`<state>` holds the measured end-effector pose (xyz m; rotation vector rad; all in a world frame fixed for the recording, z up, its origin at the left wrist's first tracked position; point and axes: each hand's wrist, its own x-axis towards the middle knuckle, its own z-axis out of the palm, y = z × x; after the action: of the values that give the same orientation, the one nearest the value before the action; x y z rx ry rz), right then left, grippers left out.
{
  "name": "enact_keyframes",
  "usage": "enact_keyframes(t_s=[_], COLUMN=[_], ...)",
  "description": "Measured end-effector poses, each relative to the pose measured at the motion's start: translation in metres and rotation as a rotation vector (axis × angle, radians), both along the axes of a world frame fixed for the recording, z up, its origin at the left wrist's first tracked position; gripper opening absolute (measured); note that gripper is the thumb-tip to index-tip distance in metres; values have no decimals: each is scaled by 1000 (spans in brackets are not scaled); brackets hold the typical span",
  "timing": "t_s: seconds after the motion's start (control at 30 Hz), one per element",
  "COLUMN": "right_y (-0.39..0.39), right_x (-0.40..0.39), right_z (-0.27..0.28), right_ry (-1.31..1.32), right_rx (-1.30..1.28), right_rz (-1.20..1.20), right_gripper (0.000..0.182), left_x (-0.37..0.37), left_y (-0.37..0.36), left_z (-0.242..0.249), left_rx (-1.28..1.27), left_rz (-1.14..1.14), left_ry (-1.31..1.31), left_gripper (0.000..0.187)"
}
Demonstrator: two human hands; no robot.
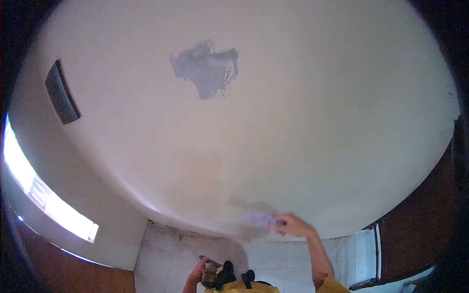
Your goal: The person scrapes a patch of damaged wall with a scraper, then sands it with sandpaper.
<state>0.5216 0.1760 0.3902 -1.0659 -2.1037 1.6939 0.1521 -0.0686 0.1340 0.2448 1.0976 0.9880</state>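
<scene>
At the far left a bright window strip (46,195) glows, and above it a dark vent (62,93) sits in the ceiling (303,107). A grey patch of filler (206,68) marks the ceiling toward its upper middle. Low down, your left hand (198,272) is wrapped around a small pot (210,276); its contents are not visible. Your right hand (292,225) grips a putty knife (259,219), whose blurred blade lies against the ceiling's lower edge, just above the tiled wall (273,263), left of the hand.
</scene>
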Motion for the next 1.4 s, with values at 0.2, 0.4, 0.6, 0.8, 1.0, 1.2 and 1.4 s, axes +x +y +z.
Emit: enact_keyframes(t_s=[0.2,0.4,0.6,0.8,1.0,1.2,1.4], right_y=[32,48,47,49,62,62,57], right_x=[-28,-71,-91,-95,-84,-85,-86], right_z=[195,318,345,350,342,339,324], right_ry=[-343,-531,-656,-701,-648,-626,-636], right_rx=[1050,1662,1761,1825,1936,1918,1977], right_rz=[-219,-513,-634,-642,-620,-606,-618], right_gripper=[30,37,37,38,37,36,35], left_x=[-21,-45,-66,-77,-59,-62,-71], left_y=[20,37,66,76,88,94,100], left_z=[20,36,23,23,75,54,24], left_rx=[-4,99,140,132,237,123,147], left_rz=[-77,-23,23,-42,-3,-48,-63], left_ry=[-115,-70,73,39,184,90,30], left_gripper=[59,54,53,55,55,57,59])
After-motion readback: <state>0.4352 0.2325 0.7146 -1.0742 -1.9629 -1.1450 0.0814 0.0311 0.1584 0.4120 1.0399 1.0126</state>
